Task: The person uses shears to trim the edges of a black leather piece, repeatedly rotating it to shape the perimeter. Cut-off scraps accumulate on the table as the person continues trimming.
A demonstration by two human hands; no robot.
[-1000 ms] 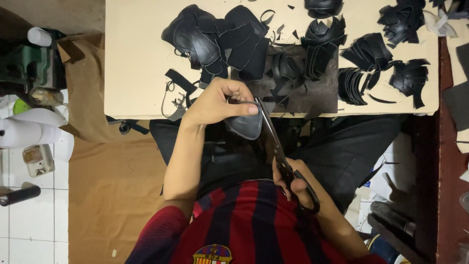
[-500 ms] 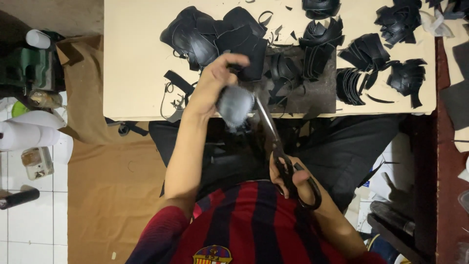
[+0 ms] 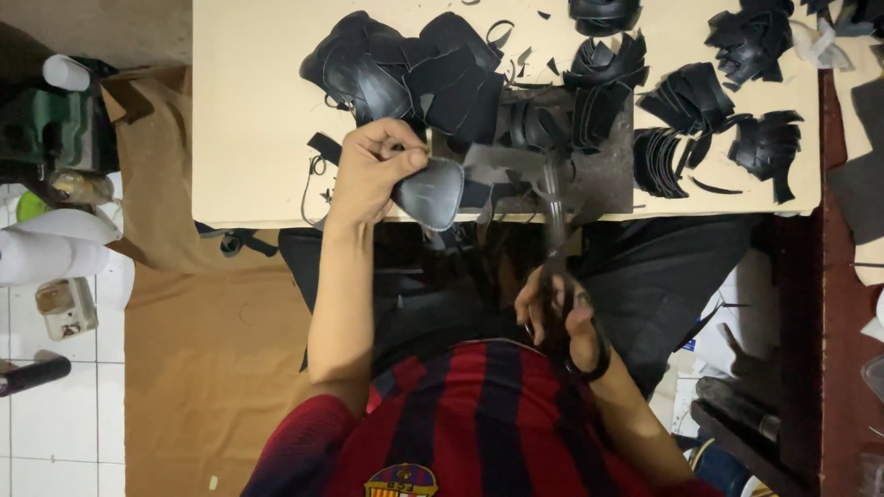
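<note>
Pinching grey leather piece [image 3: 431, 191] at table's [image 3: 249, 138] front edge, left hand [image 3: 373, 170] closed tight; right hand [image 3: 552, 308] gripped scissors [image 3: 562, 267], blades blurred.

Blurred beyond detail: scissors [image 3: 555, 241] blades in the right hand [image 3: 554, 308]. Hidden under left hand [image 3: 375, 170] fingers: top edge of grey leather piece [image 3: 431, 191]. Cut off at far edge: black offcuts [image 3: 603, 13].

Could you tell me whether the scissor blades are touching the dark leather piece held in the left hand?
Cannot tell. In the head view the scissors are motion-blurred beside the leather piece pinched by the left hand; neither contact nor gap shows plainly.
</note>
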